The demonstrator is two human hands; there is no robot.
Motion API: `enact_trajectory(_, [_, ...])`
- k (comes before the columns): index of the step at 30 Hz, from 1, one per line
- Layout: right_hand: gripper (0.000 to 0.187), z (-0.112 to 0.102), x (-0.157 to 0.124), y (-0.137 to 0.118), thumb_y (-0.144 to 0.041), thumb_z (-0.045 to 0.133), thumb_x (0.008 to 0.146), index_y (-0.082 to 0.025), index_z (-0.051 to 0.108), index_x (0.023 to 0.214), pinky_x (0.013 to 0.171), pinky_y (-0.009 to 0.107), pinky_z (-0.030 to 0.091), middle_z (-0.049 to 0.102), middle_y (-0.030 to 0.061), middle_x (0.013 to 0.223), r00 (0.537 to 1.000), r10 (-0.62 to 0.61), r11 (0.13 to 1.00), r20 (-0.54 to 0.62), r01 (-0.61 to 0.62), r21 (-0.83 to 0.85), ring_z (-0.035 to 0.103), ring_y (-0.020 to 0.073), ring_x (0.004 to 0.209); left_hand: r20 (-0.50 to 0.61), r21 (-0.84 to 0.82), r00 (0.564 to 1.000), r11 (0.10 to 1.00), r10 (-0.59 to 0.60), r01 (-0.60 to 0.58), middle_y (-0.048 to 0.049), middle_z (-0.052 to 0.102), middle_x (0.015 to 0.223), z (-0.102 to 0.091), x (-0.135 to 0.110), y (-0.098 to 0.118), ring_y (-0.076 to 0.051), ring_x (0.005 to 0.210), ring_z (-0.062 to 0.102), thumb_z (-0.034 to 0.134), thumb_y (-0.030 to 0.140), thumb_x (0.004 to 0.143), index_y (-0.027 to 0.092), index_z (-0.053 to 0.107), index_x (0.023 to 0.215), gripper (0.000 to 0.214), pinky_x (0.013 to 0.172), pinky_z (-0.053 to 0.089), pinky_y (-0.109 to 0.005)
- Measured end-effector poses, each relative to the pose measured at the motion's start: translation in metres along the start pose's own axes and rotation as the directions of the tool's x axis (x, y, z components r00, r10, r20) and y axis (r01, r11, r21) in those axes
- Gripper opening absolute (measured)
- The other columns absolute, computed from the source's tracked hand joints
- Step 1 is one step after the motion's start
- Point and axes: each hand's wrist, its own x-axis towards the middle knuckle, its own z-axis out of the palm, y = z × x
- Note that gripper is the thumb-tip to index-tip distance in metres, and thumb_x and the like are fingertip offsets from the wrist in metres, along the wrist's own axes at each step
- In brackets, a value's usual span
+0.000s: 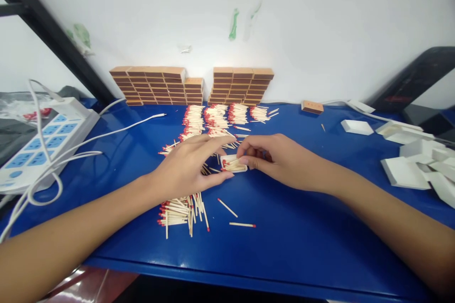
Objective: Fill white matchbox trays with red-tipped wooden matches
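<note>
A small white matchbox tray (233, 164) with red-tipped matches in it rests on the blue table (305, 241), gripped from both sides. My left hand (190, 165) pinches its left end with thumb and fingers. My right hand (273, 158) closes on its right end. Loose matches (183, 210) lie in a pile beneath my left wrist, and two stray ones lie in front. Neater rows of matches (220, 116) sit farther back.
Two stacks of brown matchboxes (156, 86) (241, 86) stand against the white wall. A single brown box (312, 107) lies to their right. White empty trays (415, 163) crowd the right edge. A power strip (42, 139) with white cables occupies the left.
</note>
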Motion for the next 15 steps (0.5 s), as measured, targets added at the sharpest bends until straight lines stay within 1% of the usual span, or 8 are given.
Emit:
enact_trajectory(4, [0.02,-0.0037,-0.0011,0.0012,-0.037,0.052,0.101,-0.023,0.065,0.108,0.064,0.026,0.039,0.066,-0.0024,0.077,1.0,-0.016,0.999,-0.011,0.016,-0.035,0.054,0.0117,0.066,-0.004,0.003,1.0,1.0,0.007,-0.007,-0.0048,0.076,0.12,-0.0002,-0.0006,-0.0007,-0.021,0.111,0.072,0.074,0.043,0.093,0.022,0.051,0.146,0.062,0.1,0.057,-0.039])
enact_trajectory(7, [0.027,-0.0062,-0.0019,0.0024,-0.041,0.051,0.102,-0.022,0.062,0.117,0.064,0.027,0.04,0.067,-0.0011,0.079,0.999,-0.014,1.0,-0.036,0.014,-0.002,0.057,0.0131,0.068,-0.001,0.027,1.0,1.0,-0.01,0.01,-0.005,0.076,0.117,0.0006,-0.0011,-0.0016,-0.022,0.107,0.073,0.073,0.045,0.093,0.023,0.051,0.146,0.062,0.097,0.058,-0.039])
enact_trajectory(8, [0.028,-0.007,-0.0021,0.0023,-0.043,0.05,0.102,-0.022,0.062,0.118,0.064,0.027,0.04,0.066,-0.0011,0.078,0.999,-0.014,1.0,-0.039,0.014,0.008,0.057,0.0131,0.068,-0.003,0.034,1.0,0.999,-0.014,0.015,-0.0052,0.076,0.118,0.0007,-0.0011,-0.0018,-0.022,0.106,0.073,0.073,0.046,0.092,0.022,0.051,0.146,0.063,0.096,0.058,-0.039])
enact_trajectory(12, [0.03,-0.0085,-0.0021,0.0,-0.044,0.048,0.103,-0.02,0.067,0.102,0.065,0.027,0.04,0.061,-0.0012,0.075,1.0,-0.011,1.0,-0.015,0.011,0.002,0.052,0.0121,0.068,-0.005,0.01,1.0,1.0,-0.006,0.006,-0.0049,0.075,0.12,0.0008,-0.0006,-0.002,-0.021,0.109,0.072,0.073,0.043,0.093,0.023,0.05,0.147,0.062,0.1,0.057,-0.039])
enact_trajectory(13, [0.029,-0.008,-0.0019,-0.0002,-0.043,0.048,0.102,-0.02,0.067,0.101,0.066,0.027,0.04,0.061,-0.0011,0.076,1.0,-0.008,1.0,-0.014,0.008,0.011,0.052,0.0119,0.069,-0.005,0.003,1.0,1.0,-0.005,0.005,-0.0048,0.075,0.12,0.0009,-0.0006,-0.002,-0.021,0.109,0.072,0.073,0.043,0.093,0.023,0.05,0.147,0.062,0.101,0.057,-0.038])
enact_trajectory(15, [0.027,-0.0058,-0.0013,0.0008,-0.042,0.05,0.102,-0.021,0.066,0.107,0.065,0.027,0.04,0.063,-0.001,0.078,1.0,-0.003,0.999,-0.019,0.005,0.054,0.052,0.0119,0.069,-0.011,0.006,1.0,1.0,-0.005,0.005,-0.0044,0.076,0.115,0.0012,-0.0007,-0.0021,-0.021,0.107,0.073,0.074,0.044,0.093,0.022,0.05,0.146,0.062,0.098,0.058,-0.038])
